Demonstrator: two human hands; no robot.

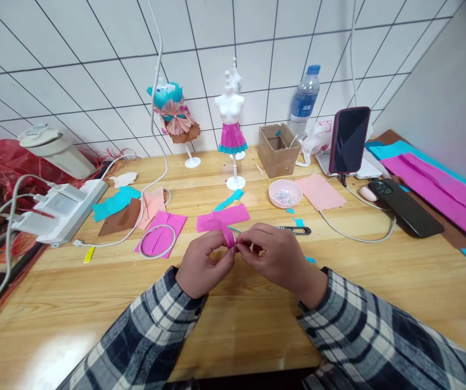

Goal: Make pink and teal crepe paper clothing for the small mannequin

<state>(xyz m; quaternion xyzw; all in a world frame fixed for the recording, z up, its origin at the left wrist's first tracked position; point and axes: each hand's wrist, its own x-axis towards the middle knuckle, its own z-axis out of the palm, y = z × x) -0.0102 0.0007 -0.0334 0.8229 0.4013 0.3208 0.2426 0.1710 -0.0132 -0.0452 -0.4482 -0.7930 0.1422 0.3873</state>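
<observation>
My left hand (205,262) pinches a small curled strip of magenta crepe paper (228,236) between thumb and fingers. Close against it, my right hand (279,259) has its fingertips pressed together at the strip's lower end. Just beyond my hands lie a flat magenta paper piece (236,215) and a narrow turquoise strip (229,200). A small cutter (297,231) is partly hidden behind my right hand. Further back, a white mini dress form (230,110) stands upright in a magenta skirt (233,136) with a turquoise hem.
A second form wears a decorated paper dress (178,116). Beside a cardboard box (278,157) are a pink bowl (275,201) of small beads and a propped phone (349,141). Cables and a power strip (82,203) lie left; long paper sheets (439,189) lie right.
</observation>
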